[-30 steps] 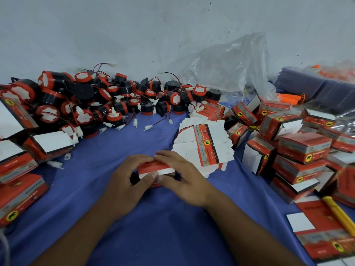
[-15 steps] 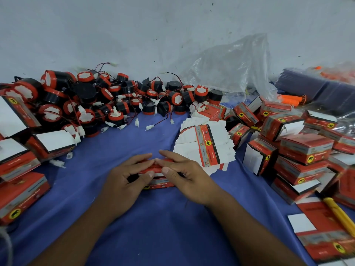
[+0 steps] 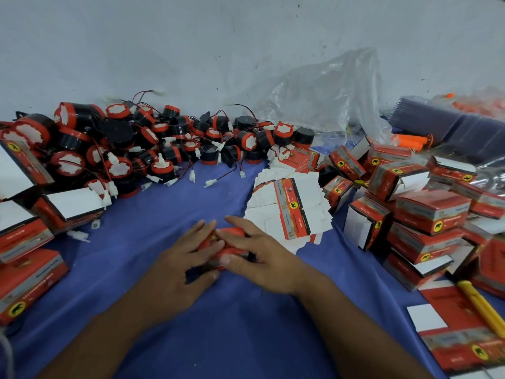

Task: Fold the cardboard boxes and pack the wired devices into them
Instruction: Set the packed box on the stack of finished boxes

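A small red cardboard box lies on the blue cloth at the centre, mostly hidden under both hands. My left hand grips its left end, fingers over the top and thumb at the near side. My right hand holds its right end, fingers laid across the top and thumb on the front face. A fanned stack of flat box blanks lies just behind my right hand. A heap of black and red wired devices with white plugs lines the back left.
Folded red boxes are piled at the right, and more stand open at the left. A yellow cutter lies on flat cartons at the near right. A clear plastic bag leans against the grey wall.
The box's white flap, open a second ago, has gone down under my fingers. Both hands have closed in over the top of the box.
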The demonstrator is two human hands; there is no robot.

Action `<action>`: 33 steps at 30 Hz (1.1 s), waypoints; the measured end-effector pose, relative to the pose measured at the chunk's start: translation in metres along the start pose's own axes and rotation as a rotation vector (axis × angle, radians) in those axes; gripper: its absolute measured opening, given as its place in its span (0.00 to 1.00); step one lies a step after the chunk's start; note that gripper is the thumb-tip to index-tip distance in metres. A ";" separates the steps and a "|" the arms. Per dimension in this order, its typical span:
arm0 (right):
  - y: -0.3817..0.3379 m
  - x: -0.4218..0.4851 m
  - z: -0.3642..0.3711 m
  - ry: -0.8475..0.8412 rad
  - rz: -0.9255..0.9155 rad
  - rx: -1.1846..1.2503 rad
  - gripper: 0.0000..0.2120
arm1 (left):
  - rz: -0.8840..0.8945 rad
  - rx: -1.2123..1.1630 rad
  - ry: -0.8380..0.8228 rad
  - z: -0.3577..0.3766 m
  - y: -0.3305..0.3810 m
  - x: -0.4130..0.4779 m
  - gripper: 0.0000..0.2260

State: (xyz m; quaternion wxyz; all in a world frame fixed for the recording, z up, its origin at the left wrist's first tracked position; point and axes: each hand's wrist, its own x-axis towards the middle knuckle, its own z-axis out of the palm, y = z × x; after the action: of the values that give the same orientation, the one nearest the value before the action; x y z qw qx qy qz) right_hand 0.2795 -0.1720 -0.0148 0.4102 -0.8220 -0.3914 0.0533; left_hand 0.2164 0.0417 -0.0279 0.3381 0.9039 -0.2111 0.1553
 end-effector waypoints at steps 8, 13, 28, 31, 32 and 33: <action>-0.012 0.001 -0.011 0.368 0.184 0.168 0.20 | -0.171 -0.148 0.275 -0.001 -0.004 0.000 0.23; -0.015 0.009 -0.057 0.953 0.222 1.241 0.16 | -0.223 -0.046 0.221 -0.002 -0.007 0.000 0.13; 0.005 -0.019 -0.101 0.670 0.761 -0.139 0.32 | -0.195 -0.010 0.146 -0.002 -0.003 0.001 0.10; 0.005 -0.026 -0.110 0.773 0.669 -0.069 0.23 | -0.194 -0.010 0.144 -0.002 -0.005 0.001 0.10; 0.005 -0.027 -0.111 0.801 0.657 -0.091 0.19 | -0.194 -0.010 0.141 -0.002 -0.005 0.001 0.10; 0.004 -0.028 -0.112 0.829 0.663 -0.132 0.16 | -0.194 -0.010 0.140 -0.003 -0.005 0.001 0.11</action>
State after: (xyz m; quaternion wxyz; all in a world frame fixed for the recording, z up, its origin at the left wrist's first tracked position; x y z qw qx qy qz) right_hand 0.3085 -0.2637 0.0494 0.4390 -0.8777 0.0819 -0.1740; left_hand 0.2192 0.0468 -0.0287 0.3701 0.9053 -0.0992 0.1835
